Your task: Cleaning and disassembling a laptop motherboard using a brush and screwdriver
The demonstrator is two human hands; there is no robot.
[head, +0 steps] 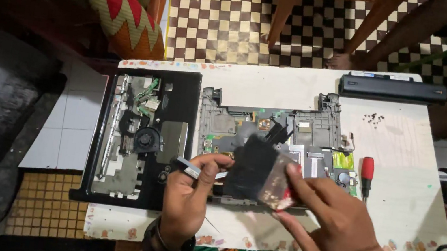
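Left hand [186,193]: grip is pinching a small silver part [189,168], just left of the pouch.
Right hand [330,216]: fingers are clamping the black pouch [257,170] above the laptop chassis [270,127].
Technique: keeping the pouch supported, lifting clear of the board.

The dark part [255,168] between the two hands is motion-blurred, perhaps a heatsink or a bag. It hides the middle of the opened laptop frame [224,120]. The small screws [375,119] are too tiny to count.
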